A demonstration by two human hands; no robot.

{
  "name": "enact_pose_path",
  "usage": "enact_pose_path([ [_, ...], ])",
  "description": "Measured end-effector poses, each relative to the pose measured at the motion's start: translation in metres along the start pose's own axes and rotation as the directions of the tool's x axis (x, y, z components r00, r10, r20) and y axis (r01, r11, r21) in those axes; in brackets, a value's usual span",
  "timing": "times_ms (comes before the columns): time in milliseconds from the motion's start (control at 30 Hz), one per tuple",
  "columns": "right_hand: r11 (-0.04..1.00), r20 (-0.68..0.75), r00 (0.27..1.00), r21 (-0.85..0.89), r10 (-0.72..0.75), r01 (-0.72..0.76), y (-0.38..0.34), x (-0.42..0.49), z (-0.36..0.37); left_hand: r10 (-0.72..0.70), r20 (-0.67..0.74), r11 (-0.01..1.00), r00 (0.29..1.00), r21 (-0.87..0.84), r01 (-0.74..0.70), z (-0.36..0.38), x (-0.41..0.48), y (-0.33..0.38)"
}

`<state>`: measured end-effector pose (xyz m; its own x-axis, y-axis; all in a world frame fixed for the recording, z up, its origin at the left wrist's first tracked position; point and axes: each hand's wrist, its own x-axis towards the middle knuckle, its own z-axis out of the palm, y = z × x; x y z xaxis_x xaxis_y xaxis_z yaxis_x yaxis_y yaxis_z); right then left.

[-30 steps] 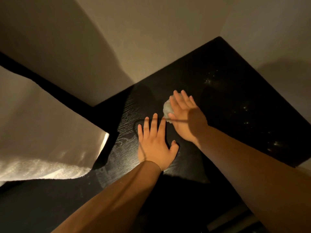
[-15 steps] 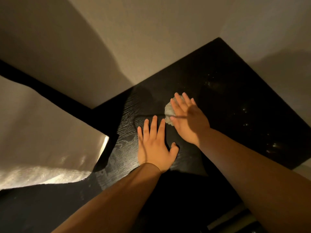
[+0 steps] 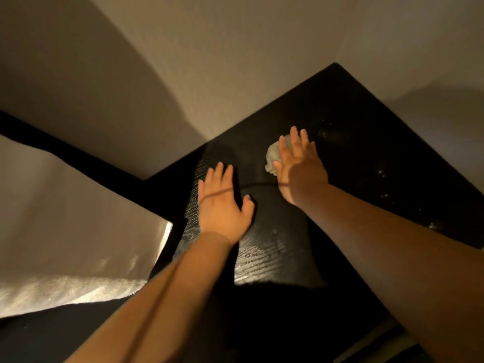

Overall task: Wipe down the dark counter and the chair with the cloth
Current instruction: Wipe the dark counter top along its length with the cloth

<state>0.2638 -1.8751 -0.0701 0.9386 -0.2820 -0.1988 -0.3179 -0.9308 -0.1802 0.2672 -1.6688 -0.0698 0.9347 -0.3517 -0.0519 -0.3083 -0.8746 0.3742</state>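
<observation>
Downward view onto a dark, wood-grained worktop [image 3: 366, 179] set into a corner of pale wall [image 3: 235, 61]. Nearer and toward the worktop's left edge, the left hand [image 3: 222, 208], palm-down and flat on the surface, fingers [image 3: 218, 174] straight and slightly apart, thumb spread to the right, holding nothing. Farther and to the right, the right hand [image 3: 301, 174], palm-down over a crumpled pale cloth [image 3: 271, 158], fingers [image 3: 294, 142] straight and close together, pressing on top of the cloth rather than curled round it. Cloth on the worktop near its middle, largely hidden under the right palm, visible to the left of the thumb and just past the fingertips. Hands apart, with a strip of bare worktop between. Thin dark line [image 3: 259, 184] across the back of the left hand and over the worktop to the right wrist, nature unclear. Pale specks [image 3: 382, 174] scattered on the worktop right of the right hand. Sheen and grain on the near part, between the forearms. At left, beyond a dark gap, pale fabric [image 3: 78, 218] with a fuzzy near edge.
</observation>
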Motion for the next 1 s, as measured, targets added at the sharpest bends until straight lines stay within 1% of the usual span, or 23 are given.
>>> enact_pose_path([
  [33,0.999,0.029,0.999,0.004,-0.041,0.041,-0.007,-0.004,0.000,0.005,0.016,0.999,1.000,0.050,-0.006,-0.003,0.015,-0.009],
  [67,0.991,0.066,0.989,0.015,-0.132,0.132,-0.012,-0.010,0.001,0.014,0.030,0.996,0.999,0.089,-0.017,-0.004,0.028,-0.017],
  [100,0.970,0.079,0.968,0.057,-0.240,0.236,-0.016,-0.018,0.004,0.026,0.042,0.992,0.999,0.125,-0.031,-0.004,0.035,-0.022],
  [167,0.917,0.100,0.916,0.139,-0.388,0.373,-0.014,-0.027,0.005,0.035,0.051,0.981,0.998,0.189,-0.044,0.000,0.039,-0.024],
  [233,0.895,0.097,0.893,0.124,-0.440,0.428,-0.007,-0.016,0.004,0.043,0.044,0.969,0.998,0.241,-0.052,0.001,0.039,-0.023],
  [267,0.908,0.067,0.907,0.103,-0.415,0.407,-0.004,-0.005,0.006,0.049,0.041,0.964,0.998,0.258,-0.058,0.001,0.040,-0.023],
  [300,0.932,0.031,0.934,0.089,-0.355,0.352,-0.003,0.008,0.005,0.050,0.041,0.962,0.998,0.265,-0.059,0.000,0.040,-0.023],
  [367,0.986,0.019,0.987,0.048,-0.162,0.161,-0.004,0.034,0.000,0.048,0.051,0.962,0.998,0.265,-0.060,-0.001,0.040,-0.023],
  [400,0.996,0.008,0.996,0.040,-0.084,0.083,-0.006,0.042,0.001,0.051,0.057,0.963,0.997,0.263,-0.064,-0.001,0.041,-0.024],
  [433,0.998,-0.009,0.999,0.035,-0.044,0.044,-0.011,0.047,0.004,0.055,0.059,0.962,0.997,0.263,-0.068,-0.002,0.042,-0.024],
  [467,0.997,-0.030,0.999,0.054,-0.046,0.047,-0.017,0.048,0.005,0.057,0.059,0.962,0.997,0.263,-0.071,-0.002,0.042,-0.024],
  [500,0.992,-0.024,0.995,0.071,-0.101,0.102,-0.023,0.045,0.008,0.058,0.060,0.961,0.997,0.266,-0.072,-0.001,0.042,-0.024],
  [567,0.956,-0.028,0.956,0.019,-0.292,0.292,-0.033,0.023,0.019,0.058,0.057,0.957,0.997,0.280,-0.072,-0.001,0.042,-0.024],
  [600,0.924,-0.007,0.924,-0.005,-0.382,0.382,-0.035,0.012,0.024,0.058,0.053,0.956,0.997,0.283,-0.071,-0.001,0.042,-0.023],
  [667,0.892,0.075,0.889,0.039,-0.453,0.451,-0.029,0.008,0.016,0.054,0.048,0.961,0.997,0.267,-0.065,-0.002,0.041,-0.023],
  [700,0.905,0.086,0.901,0.030,-0.426,0.425,-0.025,0.015,0.009,0.051,0.043,0.965,0.998,0.254,-0.061,-0.002,0.040,-0.024],
  [733,0.936,0.068,0.934,-0.010,-0.351,0.353,-0.019,0.026,0.005,0.050,0.036,0.969,0.998,0.238,-0.057,-0.001,0.040,-0.024],
  [800,0.984,0.044,0.989,-0.107,-0.139,0.143,-0.006,0.051,-0.001,0.051,0.021,0.975,0.998,0.215,-0.054,0.000,0.040,-0.025],
  [867,0.994,0.004,1.000,-0.113,0.008,-0.008,-0.001,0.062,-0.008,0.052,0.010,0.976,0.999,0.211,-0.053,0.002,0.040,-0.025],
  [900,0.995,-0.022,0.999,-0.094,0.037,-0.039,-0.006,0.062,-0.006,0.052,0.001,0.977,0.999,0.209,-0.051,0.002,0.041,-0.025],
  [933,0.997,-0.027,0.999,-0.074,0.025,-0.027,-0.014,0.059,-0.003,0.054,-0.007,0.977,0.998,0.207,-0.052,0.002,0.041,-0.025],
  [967,0.997,-0.007,0.999,-0.057,-0.042,0.042,-0.023,0.054,-0.001,0.057,-0.014,0.978,0.998,0.204,-0.053,0.002,0.041,-0.025],
  [1000,0.988,0.023,0.988,-0.004,-0.152,0.152,-0.033,0.046,0.002,0.062,-0.021,0.978,0.998,0.199,-0.056,0.002,0.040,-0.026],
])
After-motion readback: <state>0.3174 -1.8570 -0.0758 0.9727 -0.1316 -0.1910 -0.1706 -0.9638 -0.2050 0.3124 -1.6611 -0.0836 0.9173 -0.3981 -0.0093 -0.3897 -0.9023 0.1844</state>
